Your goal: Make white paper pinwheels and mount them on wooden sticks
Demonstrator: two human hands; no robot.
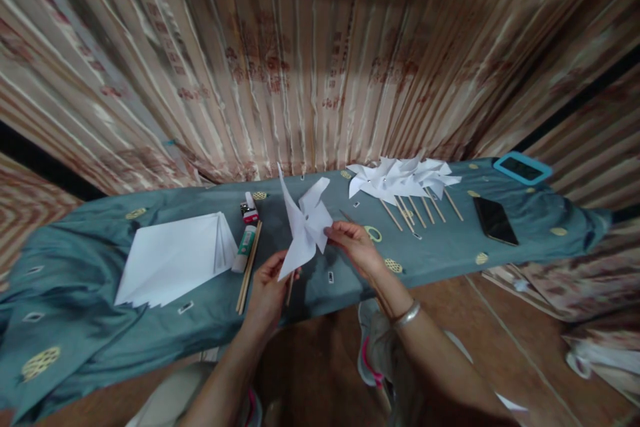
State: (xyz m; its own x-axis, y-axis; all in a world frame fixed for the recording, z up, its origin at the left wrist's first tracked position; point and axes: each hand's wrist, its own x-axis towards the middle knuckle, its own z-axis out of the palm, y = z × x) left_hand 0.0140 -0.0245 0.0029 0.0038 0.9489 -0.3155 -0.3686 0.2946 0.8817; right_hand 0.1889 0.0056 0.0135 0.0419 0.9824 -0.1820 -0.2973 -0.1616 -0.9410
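A white paper pinwheel (306, 221) on a wooden stick (290, 290) is held up over the front of the table. My left hand (270, 283) is closed around the stick, just under the paper blades, which hide part of the fingers. With thumb and fingers pinched, my right hand (355, 243) grips the edge of one blade on the right side. Left of the pinwheel lie a glue stick (245, 247) and several bare wooden sticks (249, 273). Behind my right hand, scissors (373, 233) with a yellow-green handle rest on the cloth.
A stack of white paper (173, 257) lies at the left, near a small red-and-white box (249, 209). Finished-looking pinwheels (405, 177) overlap at the back right. Further right are a black phone (495, 220) and a blue-framed object (523, 168). A curtain (320, 67) hangs behind the table.
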